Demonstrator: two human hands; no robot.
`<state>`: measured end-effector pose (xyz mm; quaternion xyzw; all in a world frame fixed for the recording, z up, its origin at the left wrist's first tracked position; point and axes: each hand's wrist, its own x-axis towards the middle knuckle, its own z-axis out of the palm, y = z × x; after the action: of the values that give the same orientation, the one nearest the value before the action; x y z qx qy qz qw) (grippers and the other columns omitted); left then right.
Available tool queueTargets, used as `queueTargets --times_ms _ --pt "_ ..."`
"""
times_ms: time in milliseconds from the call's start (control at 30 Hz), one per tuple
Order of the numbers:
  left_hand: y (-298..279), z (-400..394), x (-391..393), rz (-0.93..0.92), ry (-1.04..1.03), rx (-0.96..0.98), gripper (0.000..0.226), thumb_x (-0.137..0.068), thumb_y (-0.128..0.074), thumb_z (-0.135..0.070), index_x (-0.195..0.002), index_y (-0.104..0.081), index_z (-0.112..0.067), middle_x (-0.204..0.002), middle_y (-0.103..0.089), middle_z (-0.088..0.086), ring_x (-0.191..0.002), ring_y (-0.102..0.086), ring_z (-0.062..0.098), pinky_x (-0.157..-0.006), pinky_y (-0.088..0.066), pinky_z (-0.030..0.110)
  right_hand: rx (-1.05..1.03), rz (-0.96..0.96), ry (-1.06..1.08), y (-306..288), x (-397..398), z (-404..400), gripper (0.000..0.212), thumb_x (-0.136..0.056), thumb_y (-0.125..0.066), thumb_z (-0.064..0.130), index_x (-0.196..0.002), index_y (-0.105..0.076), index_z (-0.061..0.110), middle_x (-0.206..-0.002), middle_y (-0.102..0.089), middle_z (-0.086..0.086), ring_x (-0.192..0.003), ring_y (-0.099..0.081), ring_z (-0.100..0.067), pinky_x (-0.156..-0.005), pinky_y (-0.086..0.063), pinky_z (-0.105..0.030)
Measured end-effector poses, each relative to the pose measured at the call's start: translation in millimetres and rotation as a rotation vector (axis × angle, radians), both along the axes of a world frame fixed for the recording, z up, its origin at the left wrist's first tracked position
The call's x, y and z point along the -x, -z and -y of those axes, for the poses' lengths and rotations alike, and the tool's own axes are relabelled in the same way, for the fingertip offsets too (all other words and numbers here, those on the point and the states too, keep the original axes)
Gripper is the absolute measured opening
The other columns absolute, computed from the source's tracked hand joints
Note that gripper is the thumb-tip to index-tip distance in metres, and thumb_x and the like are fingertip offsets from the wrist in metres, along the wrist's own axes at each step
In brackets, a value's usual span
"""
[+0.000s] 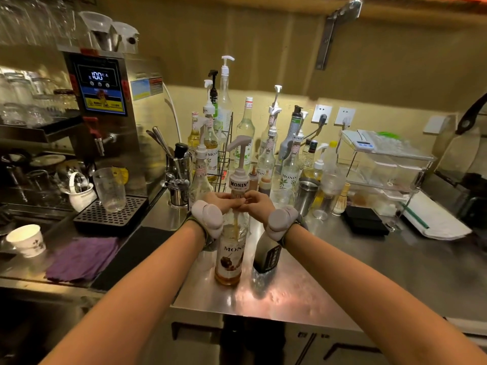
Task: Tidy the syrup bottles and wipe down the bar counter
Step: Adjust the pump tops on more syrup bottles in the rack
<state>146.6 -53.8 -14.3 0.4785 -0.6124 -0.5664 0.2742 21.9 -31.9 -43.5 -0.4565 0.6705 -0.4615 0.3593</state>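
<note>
A Monin syrup bottle [229, 255] with amber syrup and a white pump [239, 164] stands upright on the steel counter [329, 280] in front of me. My left hand [220, 201] and my right hand [257, 202] both grip its neck just under the pump collar, one from each side. A dark bottle [267, 255] stands close to its right. Behind them, several more syrup bottles [266, 154] with pumps crowd the back of the counter. A purple cloth [81, 258] lies folded at the left.
A hot-water dispenser [105, 101] reading 100 stands at left over a black drip tray [110, 214] holding a plastic cup [110, 189]. A wire rack [224, 154], utensil cups [179, 177], a steel tumbler [307, 194], a clear acrylic shelf [384, 167] and a paper cup [26, 239] surround the workspace.
</note>
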Motion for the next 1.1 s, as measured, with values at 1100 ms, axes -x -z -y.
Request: queueTargets --times_ms 1100 --pt "-131.7 151.5 113.1 -0.193 -0.188 0.408 0.036 -0.073 -0.076 -0.018 -0.107 -0.072 -0.005 -0.105 -0.073 0.012 -0.082 -0.062 0.015 -0.058 -0.047 0.013 0.293 -0.032 0.124 -149.3 90.0 149.6 0.024 -0.084 -0.051 -0.009 -0.103 -0.063 -0.002 -0.07 -0.056 -0.005 -0.089 -0.053 -0.024 -0.07 -0.044 -0.03"
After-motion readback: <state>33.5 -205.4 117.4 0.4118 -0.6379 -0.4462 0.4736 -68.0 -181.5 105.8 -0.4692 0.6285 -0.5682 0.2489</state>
